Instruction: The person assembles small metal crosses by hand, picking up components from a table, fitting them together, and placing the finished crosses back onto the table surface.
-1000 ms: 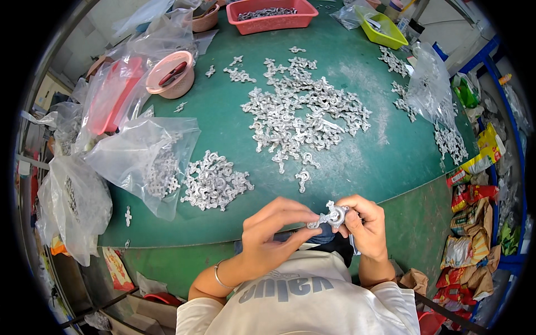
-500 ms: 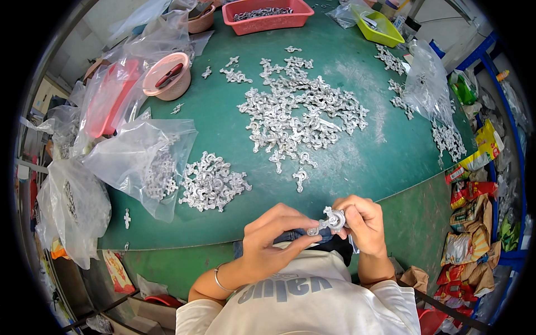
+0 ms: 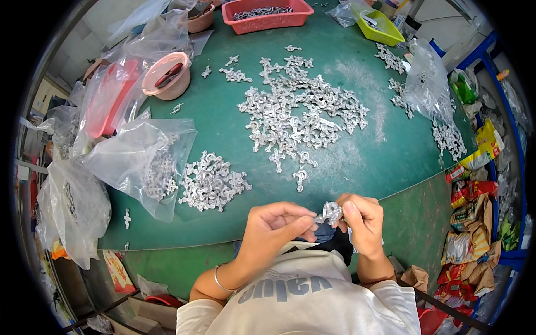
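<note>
Just past the table's near edge, my right hand (image 3: 364, 222) pinches a small silver metal casting (image 3: 331, 212) with a rounded middle and narrow ends. Against the casting's left end are the thumb and forefinger of my left hand (image 3: 277, 228), closed on its tip; the exact contact is small to see. Beyond my hands lies a wide, loose heap of similar castings (image 3: 301, 111). A second, tighter pile (image 3: 214, 183) sits to the left. One single casting (image 3: 300, 180) rests nearest my hands.
A clear plastic bag (image 3: 146, 162) with castings lies beside the left pile. Farther back are a pink bowl (image 3: 167, 78) holding a red-handled tool, a red tray (image 3: 268, 23) of metal pieces and a yellow-green basket (image 3: 382, 30). More castings (image 3: 448, 139) lie at right; shelving (image 3: 511, 257) stands beyond.
The casting has been turned in my fingers and raised slightly, showing another side. My left fingertips have shifted a little up along its end.
</note>
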A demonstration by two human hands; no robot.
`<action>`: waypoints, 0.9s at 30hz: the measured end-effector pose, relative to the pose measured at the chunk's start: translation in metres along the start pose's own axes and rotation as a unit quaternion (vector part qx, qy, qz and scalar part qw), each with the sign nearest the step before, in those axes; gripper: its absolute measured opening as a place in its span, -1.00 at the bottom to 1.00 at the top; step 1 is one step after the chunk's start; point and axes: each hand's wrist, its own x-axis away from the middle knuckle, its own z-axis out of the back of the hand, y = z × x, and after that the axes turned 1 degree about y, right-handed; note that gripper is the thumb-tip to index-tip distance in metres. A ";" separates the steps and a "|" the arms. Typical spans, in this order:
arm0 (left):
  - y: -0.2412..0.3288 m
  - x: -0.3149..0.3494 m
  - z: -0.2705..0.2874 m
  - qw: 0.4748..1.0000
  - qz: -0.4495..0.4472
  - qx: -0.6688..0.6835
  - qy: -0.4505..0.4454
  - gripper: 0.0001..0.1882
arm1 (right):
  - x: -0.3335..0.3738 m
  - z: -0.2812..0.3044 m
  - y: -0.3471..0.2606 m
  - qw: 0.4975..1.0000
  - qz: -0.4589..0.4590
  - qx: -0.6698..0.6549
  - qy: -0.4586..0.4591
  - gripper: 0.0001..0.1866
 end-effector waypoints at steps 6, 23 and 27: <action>-0.002 -0.001 0.000 0.999 0.010 0.038 0.001 -0.86 | 0.001 0.002 0.004 0.998 -0.032 -0.045 -0.008 -0.72; 0.003 0.004 -0.017 0.757 -0.450 -0.462 -0.109 -0.69 | 0.002 0.004 0.006 0.957 -0.071 -0.281 0.003 -0.82; 0.000 0.003 -0.019 0.760 -0.464 -0.447 -0.091 -0.68 | 0.002 0.003 0.005 0.955 -0.084 -0.283 0.010 -0.82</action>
